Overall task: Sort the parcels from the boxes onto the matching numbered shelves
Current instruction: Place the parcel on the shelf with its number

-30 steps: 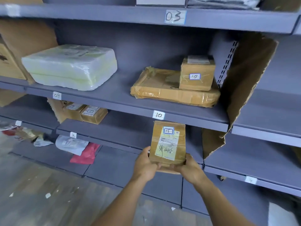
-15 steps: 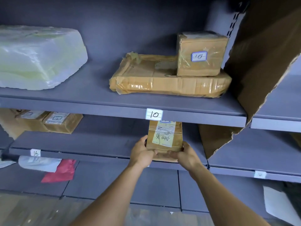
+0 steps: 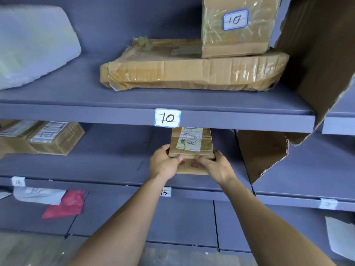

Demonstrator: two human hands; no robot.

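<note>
Two hands clamp one brown taped parcel (image 3: 192,143) at frame centre: left hand (image 3: 164,164) grips its near left corner and right hand (image 3: 215,166) its near right corner, thumbs over the near edge, hands close together but not touching. The parcel carries a white shipping label with handwriting; its far end is hidden behind the front lip of the upper shelf (image 3: 76,96), tagged with a 10 label (image 3: 167,118). It sits over the lower shelf (image 3: 107,166), above the 15 label (image 3: 165,192); can't tell if it rests on the shelf. On the upper shelf lies a flat cardboard parcel (image 3: 192,72) with a small box (image 3: 234,29) marked 10 stacked on its right end. A white wrapped bundle (image 3: 32,45) is at upper left. A torn cardboard divider (image 3: 317,64) stands at the right, cutting across both shelves. At mid left, taped boxes (image 3: 55,137) lie on the lower shelf, near a 16 label (image 3: 18,181). At lower left, a white bag (image 3: 36,194) overlaps a red bag (image 3: 67,204).
</note>
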